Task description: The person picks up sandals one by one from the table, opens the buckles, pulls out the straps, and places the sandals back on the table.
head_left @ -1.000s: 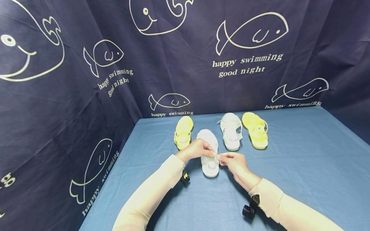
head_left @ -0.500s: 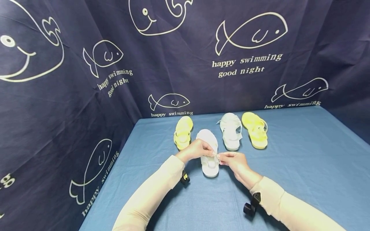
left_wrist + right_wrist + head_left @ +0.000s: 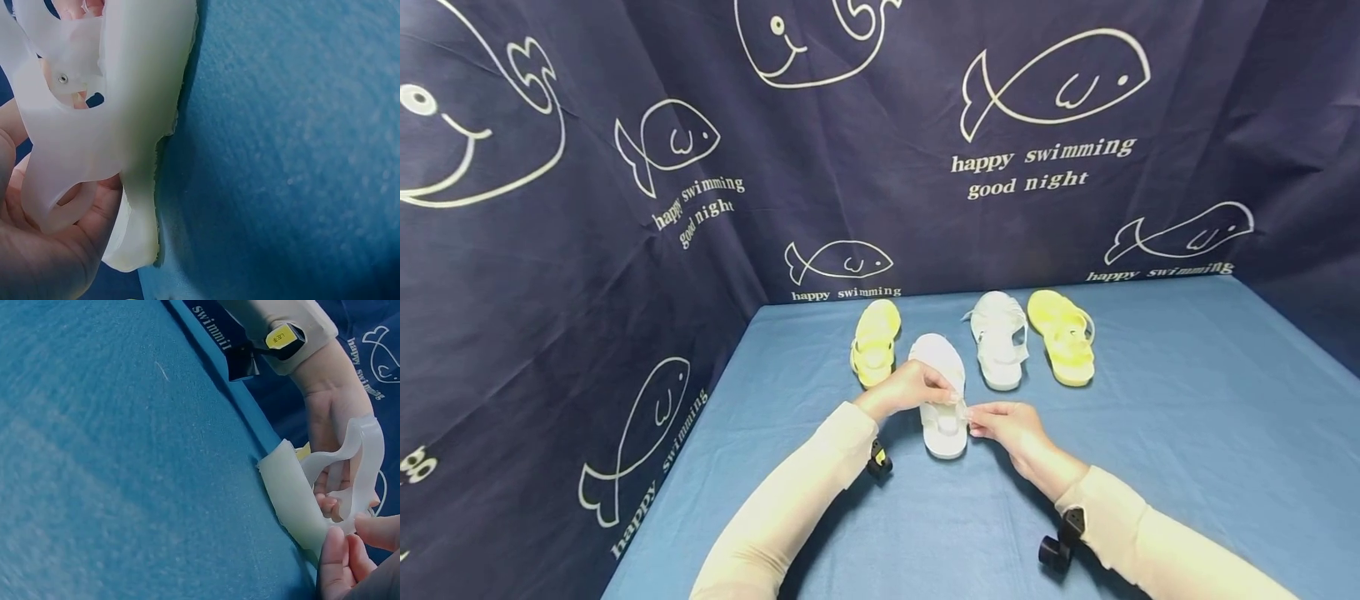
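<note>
A white sandal (image 3: 936,354) lies on the blue cloth with its toe end toward the near side. My left hand (image 3: 913,387) reaches over it from the left and pinches the sandal's strap. From the right, my right hand (image 3: 1015,429) pinches the strap's side edge between thumb and fingers. In the left wrist view a small metal snap (image 3: 62,79) shows through the strap opening, with the left hand (image 3: 56,256) curled under the strap. The right wrist view shows the raised white strap (image 3: 369,450) between both hands. Fingertips are partly hidden behind it.
Behind and left is a yellow sandal (image 3: 877,329). A pale bluish-white sandal (image 3: 1000,337) and another yellow sandal (image 3: 1063,337) lie at the back right. Dark blue curtains (image 3: 1030,225) printed with fish stand behind and left of the blue-covered table (image 3: 1187,417).
My right hand has shifted slightly right and toward me, so a small gap now shows between the two hands' fingertips. The left hand and the sandals have stayed in place.
</note>
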The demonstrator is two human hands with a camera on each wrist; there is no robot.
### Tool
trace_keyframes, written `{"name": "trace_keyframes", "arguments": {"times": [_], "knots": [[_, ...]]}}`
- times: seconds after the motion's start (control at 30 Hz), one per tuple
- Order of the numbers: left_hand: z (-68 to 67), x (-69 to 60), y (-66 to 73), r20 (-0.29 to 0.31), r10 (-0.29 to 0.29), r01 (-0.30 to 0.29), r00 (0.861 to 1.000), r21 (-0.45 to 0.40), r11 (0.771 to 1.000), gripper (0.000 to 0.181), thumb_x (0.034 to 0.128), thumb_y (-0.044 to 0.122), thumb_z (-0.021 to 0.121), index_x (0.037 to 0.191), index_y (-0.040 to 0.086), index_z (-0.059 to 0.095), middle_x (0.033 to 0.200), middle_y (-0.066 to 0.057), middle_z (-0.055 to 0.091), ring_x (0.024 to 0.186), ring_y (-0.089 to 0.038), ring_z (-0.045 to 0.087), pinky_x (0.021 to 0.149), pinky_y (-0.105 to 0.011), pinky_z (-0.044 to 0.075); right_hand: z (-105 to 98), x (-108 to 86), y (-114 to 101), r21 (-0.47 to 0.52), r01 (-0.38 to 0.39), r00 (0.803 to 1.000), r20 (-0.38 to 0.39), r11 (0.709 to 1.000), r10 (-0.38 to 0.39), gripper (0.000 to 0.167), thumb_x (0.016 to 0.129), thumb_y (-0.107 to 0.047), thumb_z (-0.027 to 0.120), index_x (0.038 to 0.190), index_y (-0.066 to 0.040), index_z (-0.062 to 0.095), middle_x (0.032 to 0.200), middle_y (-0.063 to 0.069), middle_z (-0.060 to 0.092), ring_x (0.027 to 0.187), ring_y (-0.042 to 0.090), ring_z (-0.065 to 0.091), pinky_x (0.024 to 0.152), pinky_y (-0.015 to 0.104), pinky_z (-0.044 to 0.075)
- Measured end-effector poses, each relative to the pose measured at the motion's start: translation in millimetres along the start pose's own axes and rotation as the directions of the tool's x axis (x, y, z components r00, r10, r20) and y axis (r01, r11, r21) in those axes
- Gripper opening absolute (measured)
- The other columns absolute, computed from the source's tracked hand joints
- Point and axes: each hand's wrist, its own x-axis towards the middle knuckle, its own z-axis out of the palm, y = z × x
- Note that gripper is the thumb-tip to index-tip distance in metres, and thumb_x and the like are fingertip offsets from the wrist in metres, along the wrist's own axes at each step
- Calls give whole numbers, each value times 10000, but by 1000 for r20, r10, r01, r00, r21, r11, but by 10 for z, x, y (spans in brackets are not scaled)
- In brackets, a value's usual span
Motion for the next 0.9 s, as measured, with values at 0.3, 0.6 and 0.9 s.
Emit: {"name": "trace_keyframes", "arguments": {"times": [0.3, 0.6, 0.9], "knots": [[3, 21, -8, 0, -13, 13, 1000, 48, 999, 182, 837, 210, 766, 920, 48, 772, 816, -35, 743, 674, -11, 574, 624, -146, 467, 13, 72, -2, -5, 7, 1000, 3, 1000, -6, 286, 873, 19, 647, 1082, 211, 612, 683, -35, 669, 625, 47, 603, 619, 168, 540], [2, 9, -5, -16, -5, 6, 1000, 43, 999, 174, 833, 197, 768, 911, 41, 767, 806, -52, 738, 667, -15, 579, 624, -149, 468, 27, 118, -11, 20, 2, 1000, -12, 1000, -1, 268, 862, 27, 662, 1067, 196, 631, 697, -41, 683, 606, 38, 611, 613, 162, 544], [9, -4, -17, -17, 5, -5, 1000, -2, 1000, 178, 823, 179, 778, 911, 25, 765, 834, -59, 743, 686, -19, 578, 642, -153, 482, 41, 137, -42, 37, 8, 1000, -10, 999, -7, 276, 873, 38, 641, 1085, 213, 613, 707, -18, 689, 602, 38, 611, 624, 169, 546]]}}
